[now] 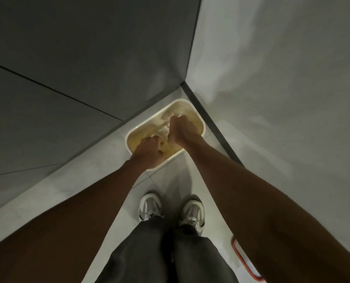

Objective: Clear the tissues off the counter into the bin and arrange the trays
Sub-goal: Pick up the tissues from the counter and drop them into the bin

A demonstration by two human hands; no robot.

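A white-rimmed rectangular bin stands on the floor in the corner, seen from straight above, with a yellowish liner inside. Crumpled white tissues lie in it between my two hands. My left hand hangs over the bin's near left part with fingers curled; a bit of tissue shows at its fingertips. My right hand is over the bin's middle, fingers curled around white tissue. The counter and trays are out of view.
A dark grey panelled wall runs along the left and a pale wall on the right, meeting behind the bin. My two shoes stand on the light tiled floor. A red-rimmed object lies at the lower right.
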